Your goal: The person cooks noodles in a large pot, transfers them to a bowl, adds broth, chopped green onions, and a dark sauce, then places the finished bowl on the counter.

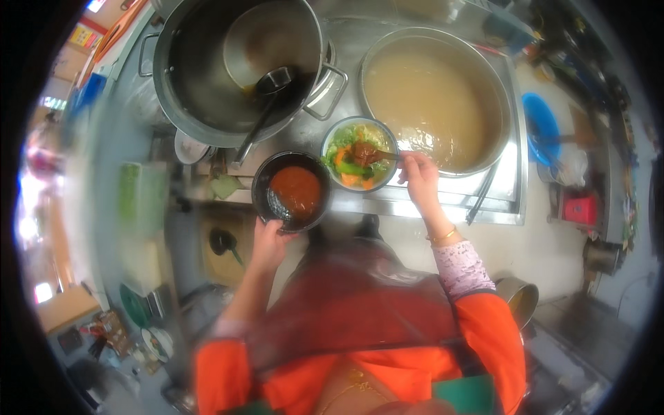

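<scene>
My left hand (271,239) grips the near rim of a black pot (263,179), which is tilted and holds reddish-brown sauce (295,192). To its right, a bowl (329,179) of greens and orange vegetable pieces (342,155) rests at the front of the steel counter. My right hand (421,174) pinches the handle of a spoon (386,155) held over that bowl. Brown sauce (364,152) heaps on the spoon's end, above the vegetables; whether it touches them I cannot tell.
A large steel pot (197,104) with a ladle (259,122) leaning in it stands at the back left. Right of it is a wide pot (506,119) of cloudy broth. Tongs or chopsticks (482,194) lie near the counter's right edge. A blue basin (542,122) stands farther right.
</scene>
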A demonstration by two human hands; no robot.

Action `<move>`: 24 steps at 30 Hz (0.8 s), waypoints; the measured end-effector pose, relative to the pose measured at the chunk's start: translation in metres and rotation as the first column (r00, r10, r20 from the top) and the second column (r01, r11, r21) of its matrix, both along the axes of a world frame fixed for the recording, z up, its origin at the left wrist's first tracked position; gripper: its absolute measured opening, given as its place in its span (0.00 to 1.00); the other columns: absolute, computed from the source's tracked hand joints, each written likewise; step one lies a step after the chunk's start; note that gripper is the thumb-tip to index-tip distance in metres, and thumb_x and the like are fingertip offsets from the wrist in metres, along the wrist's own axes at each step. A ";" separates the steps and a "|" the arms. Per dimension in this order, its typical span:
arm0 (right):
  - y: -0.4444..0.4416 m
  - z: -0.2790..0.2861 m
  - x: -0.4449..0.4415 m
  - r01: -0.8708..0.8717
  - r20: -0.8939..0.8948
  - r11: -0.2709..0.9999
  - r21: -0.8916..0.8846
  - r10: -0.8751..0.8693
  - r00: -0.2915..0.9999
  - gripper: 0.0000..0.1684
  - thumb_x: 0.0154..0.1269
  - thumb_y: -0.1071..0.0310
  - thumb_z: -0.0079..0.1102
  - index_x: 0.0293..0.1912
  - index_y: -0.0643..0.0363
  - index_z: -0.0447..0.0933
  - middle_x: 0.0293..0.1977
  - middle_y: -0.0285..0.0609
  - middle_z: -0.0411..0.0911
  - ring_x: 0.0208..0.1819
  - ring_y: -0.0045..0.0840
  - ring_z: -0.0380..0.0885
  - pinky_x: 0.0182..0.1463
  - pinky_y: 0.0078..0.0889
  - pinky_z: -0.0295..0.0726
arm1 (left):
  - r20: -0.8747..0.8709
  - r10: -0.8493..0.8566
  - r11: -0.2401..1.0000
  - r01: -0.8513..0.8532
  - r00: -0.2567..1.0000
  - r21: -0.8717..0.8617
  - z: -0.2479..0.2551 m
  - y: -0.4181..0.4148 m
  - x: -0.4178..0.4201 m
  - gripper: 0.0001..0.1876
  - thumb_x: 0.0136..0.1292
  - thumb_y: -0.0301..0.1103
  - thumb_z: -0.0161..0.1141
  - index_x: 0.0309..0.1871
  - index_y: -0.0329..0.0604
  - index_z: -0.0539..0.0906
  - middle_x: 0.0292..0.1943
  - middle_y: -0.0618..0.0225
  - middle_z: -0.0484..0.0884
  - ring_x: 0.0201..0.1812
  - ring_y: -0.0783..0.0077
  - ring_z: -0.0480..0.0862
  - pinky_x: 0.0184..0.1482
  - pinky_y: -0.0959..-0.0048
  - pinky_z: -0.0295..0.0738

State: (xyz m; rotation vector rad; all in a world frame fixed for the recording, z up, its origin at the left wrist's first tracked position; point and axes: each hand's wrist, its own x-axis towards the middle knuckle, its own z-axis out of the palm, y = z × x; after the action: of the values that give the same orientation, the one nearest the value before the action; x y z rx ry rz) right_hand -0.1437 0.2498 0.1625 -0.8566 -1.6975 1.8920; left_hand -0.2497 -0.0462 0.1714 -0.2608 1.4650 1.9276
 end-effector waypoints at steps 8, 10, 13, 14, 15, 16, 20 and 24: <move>0.033 0.003 -0.014 -0.174 0.063 0.960 0.221 0.164 0.984 0.13 0.65 0.67 0.46 0.43 0.67 0.73 0.26 0.40 0.75 0.22 0.15 0.71 0.26 0.17 0.73 | 0.018 0.208 0.978 -0.208 0.978 -0.024 -0.003 0.014 0.044 0.24 0.52 0.26 0.46 0.55 0.43 0.61 0.44 0.58 0.73 0.36 0.63 0.79 0.31 0.68 0.76; 0.038 0.002 -0.014 -0.200 0.040 0.963 0.182 0.196 0.980 0.13 0.65 0.67 0.46 0.44 0.66 0.73 0.26 0.41 0.76 0.22 0.15 0.71 0.26 0.17 0.74 | 0.018 0.230 0.973 -0.230 0.973 -0.016 0.000 0.019 0.049 0.23 0.52 0.26 0.46 0.55 0.43 0.61 0.44 0.58 0.73 0.36 0.63 0.79 0.32 0.68 0.77; 0.038 0.001 -0.018 -0.210 0.035 0.965 0.160 0.207 0.978 0.14 0.65 0.67 0.46 0.44 0.66 0.73 0.26 0.41 0.76 0.23 0.15 0.71 0.26 0.17 0.74 | 0.012 0.226 0.974 -0.225 0.974 -0.031 0.004 0.020 0.052 0.23 0.52 0.25 0.45 0.54 0.43 0.61 0.44 0.58 0.73 0.36 0.64 0.78 0.32 0.68 0.77; 0.036 0.001 -0.019 -0.207 0.038 0.965 0.159 0.203 0.978 0.14 0.65 0.67 0.46 0.44 0.66 0.73 0.26 0.41 0.76 0.23 0.15 0.72 0.26 0.17 0.74 | 0.004 0.217 0.975 -0.217 0.976 -0.043 0.003 0.018 0.051 0.22 0.52 0.25 0.45 0.54 0.43 0.61 0.44 0.58 0.73 0.36 0.64 0.78 0.32 0.68 0.77; 0.034 0.002 -0.019 -0.216 0.050 0.959 0.181 0.211 0.976 0.14 0.65 0.67 0.46 0.44 0.66 0.73 0.27 0.41 0.76 0.23 0.15 0.72 0.27 0.17 0.74 | -0.004 0.208 0.977 -0.208 0.978 -0.049 0.002 0.017 0.051 0.22 0.53 0.25 0.45 0.54 0.42 0.61 0.44 0.58 0.73 0.36 0.64 0.79 0.32 0.68 0.77; 0.031 0.003 -0.020 -0.225 0.062 0.953 0.204 0.217 0.974 0.14 0.65 0.67 0.46 0.44 0.66 0.73 0.27 0.41 0.76 0.23 0.15 0.72 0.27 0.17 0.74 | -0.016 0.209 0.976 -0.210 0.978 -0.059 0.002 0.017 0.049 0.22 0.53 0.25 0.45 0.54 0.42 0.61 0.44 0.58 0.73 0.36 0.64 0.79 0.32 0.68 0.77; 0.032 -0.005 -0.021 -0.164 0.066 0.943 0.289 0.151 0.986 0.14 0.65 0.67 0.46 0.44 0.67 0.72 0.27 0.40 0.75 0.24 0.15 0.72 0.30 0.17 0.76 | -0.037 0.212 0.974 -0.214 0.977 -0.072 0.004 0.016 0.044 0.22 0.53 0.26 0.45 0.54 0.41 0.61 0.44 0.58 0.73 0.36 0.64 0.79 0.33 0.68 0.77; 0.032 0.006 -0.016 -0.130 0.035 0.961 0.243 0.125 0.992 0.13 0.65 0.68 0.46 0.43 0.67 0.73 0.27 0.38 0.74 0.24 0.16 0.72 0.30 0.17 0.75 | -0.042 0.200 0.980 -0.200 0.979 0.010 -0.003 0.009 0.041 0.22 0.53 0.26 0.45 0.54 0.40 0.61 0.44 0.57 0.73 0.36 0.64 0.79 0.33 0.68 0.77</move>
State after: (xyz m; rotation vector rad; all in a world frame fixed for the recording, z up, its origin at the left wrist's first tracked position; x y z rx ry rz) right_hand -0.1597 0.2815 0.1689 -0.6849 -1.9896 1.7092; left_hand -0.2090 -0.0370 0.1680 -0.3798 1.5097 2.1082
